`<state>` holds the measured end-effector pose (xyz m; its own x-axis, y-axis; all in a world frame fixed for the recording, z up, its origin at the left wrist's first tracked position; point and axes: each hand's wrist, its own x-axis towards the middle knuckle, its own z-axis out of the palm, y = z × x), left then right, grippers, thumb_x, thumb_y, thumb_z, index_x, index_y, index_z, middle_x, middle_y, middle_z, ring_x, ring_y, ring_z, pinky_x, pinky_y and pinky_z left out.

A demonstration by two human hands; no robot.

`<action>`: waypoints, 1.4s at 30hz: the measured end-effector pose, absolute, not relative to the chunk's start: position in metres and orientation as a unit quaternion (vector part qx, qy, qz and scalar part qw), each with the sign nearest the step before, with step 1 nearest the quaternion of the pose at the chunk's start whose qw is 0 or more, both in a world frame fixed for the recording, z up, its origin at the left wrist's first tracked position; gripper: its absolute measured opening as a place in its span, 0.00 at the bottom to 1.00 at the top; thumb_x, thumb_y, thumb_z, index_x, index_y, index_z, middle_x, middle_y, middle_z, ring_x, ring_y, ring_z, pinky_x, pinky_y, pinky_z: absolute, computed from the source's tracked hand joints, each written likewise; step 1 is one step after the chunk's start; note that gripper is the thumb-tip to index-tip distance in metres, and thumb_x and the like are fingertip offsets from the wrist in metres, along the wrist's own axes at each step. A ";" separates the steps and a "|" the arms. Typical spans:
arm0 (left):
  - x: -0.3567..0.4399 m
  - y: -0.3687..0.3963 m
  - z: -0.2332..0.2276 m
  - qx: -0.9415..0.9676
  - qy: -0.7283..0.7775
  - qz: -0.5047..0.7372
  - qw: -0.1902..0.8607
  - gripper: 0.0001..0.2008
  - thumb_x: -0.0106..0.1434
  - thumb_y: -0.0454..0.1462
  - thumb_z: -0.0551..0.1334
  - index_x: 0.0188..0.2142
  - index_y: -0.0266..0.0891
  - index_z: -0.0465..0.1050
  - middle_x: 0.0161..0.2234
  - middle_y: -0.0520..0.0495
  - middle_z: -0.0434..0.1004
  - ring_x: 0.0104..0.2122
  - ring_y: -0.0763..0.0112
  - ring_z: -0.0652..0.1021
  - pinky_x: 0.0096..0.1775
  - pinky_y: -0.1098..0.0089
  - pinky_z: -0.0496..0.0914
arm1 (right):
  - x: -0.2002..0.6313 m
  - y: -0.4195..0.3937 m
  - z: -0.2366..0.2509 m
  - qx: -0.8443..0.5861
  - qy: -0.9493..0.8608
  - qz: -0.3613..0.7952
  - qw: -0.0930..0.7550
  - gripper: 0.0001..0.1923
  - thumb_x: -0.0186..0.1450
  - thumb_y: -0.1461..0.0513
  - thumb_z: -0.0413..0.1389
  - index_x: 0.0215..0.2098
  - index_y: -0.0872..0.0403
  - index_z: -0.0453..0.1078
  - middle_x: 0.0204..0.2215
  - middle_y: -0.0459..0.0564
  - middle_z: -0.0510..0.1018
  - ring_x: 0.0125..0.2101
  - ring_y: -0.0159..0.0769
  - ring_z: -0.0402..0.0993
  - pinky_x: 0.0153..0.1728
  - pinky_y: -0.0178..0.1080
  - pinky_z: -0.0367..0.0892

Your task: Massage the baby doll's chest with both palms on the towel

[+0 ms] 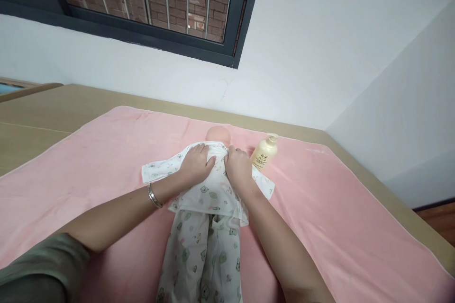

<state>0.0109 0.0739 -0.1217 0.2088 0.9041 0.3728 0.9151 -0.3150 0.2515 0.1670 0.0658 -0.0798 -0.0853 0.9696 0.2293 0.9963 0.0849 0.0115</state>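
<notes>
A doll with a smooth bald head [218, 135] lies on its back, its face hidden by clothing. It is dressed in a white printed baby top [213, 194], long sleeves spread to both sides, and matching baby trousers [202, 251]. Near the neckline, my left hand [195, 165] is closed on the top's fabric, with its thumb pointing inward. Close beside it, my right hand [240, 165] grips the same top in a fist, and the cloth between the hands is drawn up in folds. The doll's hands and feet are not visible.
A cream pump bottle [265, 152] stands right of the doll, close to my right hand. Under everything spreads a pink mat [330, 208] on a wooden tabletop [42, 118]. A white wall [291, 57] and a dark-framed window [152, 33] rise behind.
</notes>
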 end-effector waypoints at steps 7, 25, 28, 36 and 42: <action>0.010 0.075 -0.125 -0.776 -0.582 -0.243 0.011 0.26 0.74 0.43 0.46 0.59 0.26 0.70 0.60 0.30 0.75 0.62 0.49 0.73 0.64 0.53 0.65 | 0.167 0.066 -0.078 -0.675 -0.729 -0.076 0.079 0.08 0.73 0.65 0.50 0.48 0.57 0.69 0.40 0.57 0.79 0.44 0.45 0.77 0.38 0.37 0.68; 0.011 0.073 -0.121 -0.775 -0.583 -0.243 0.002 0.25 0.73 0.42 0.48 0.58 0.25 0.71 0.58 0.29 0.76 0.60 0.48 0.74 0.63 0.52 0.65 | 0.164 0.064 -0.075 -0.684 -0.723 -0.065 0.078 0.09 0.75 0.67 0.47 0.47 0.57 0.69 0.38 0.57 0.80 0.41 0.43 0.79 0.35 0.36 0.66; 0.011 0.073 -0.120 -0.774 -0.583 -0.247 0.005 0.25 0.73 0.42 0.48 0.58 0.27 0.71 0.57 0.30 0.77 0.60 0.47 0.74 0.63 0.51 0.66 | 0.163 0.063 -0.076 -0.688 -0.719 -0.065 0.074 0.09 0.76 0.67 0.46 0.47 0.57 0.68 0.38 0.57 0.81 0.40 0.43 0.79 0.34 0.36 0.66; 0.012 0.072 -0.120 -0.772 -0.583 -0.253 0.001 0.24 0.73 0.42 0.48 0.56 0.30 0.72 0.55 0.32 0.78 0.58 0.48 0.75 0.61 0.50 0.66 | 0.162 0.062 -0.074 -0.695 -0.713 -0.062 0.070 0.09 0.75 0.67 0.46 0.46 0.57 0.68 0.38 0.56 0.81 0.42 0.43 0.80 0.35 0.35 0.65; 0.011 0.073 -0.122 -0.773 -0.579 -0.260 -0.004 0.25 0.73 0.43 0.47 0.57 0.28 0.72 0.55 0.30 0.77 0.58 0.47 0.75 0.61 0.49 0.67 | 0.163 0.063 -0.075 -0.695 -0.712 -0.065 0.073 0.09 0.75 0.67 0.46 0.47 0.56 0.68 0.39 0.57 0.81 0.42 0.42 0.80 0.35 0.35 0.65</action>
<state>0.0113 0.0729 -0.1217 0.1950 0.8964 0.3981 0.8926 -0.3304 0.3066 0.1627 0.0629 -0.0751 -0.0220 0.9808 0.1936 0.9997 0.0242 -0.0090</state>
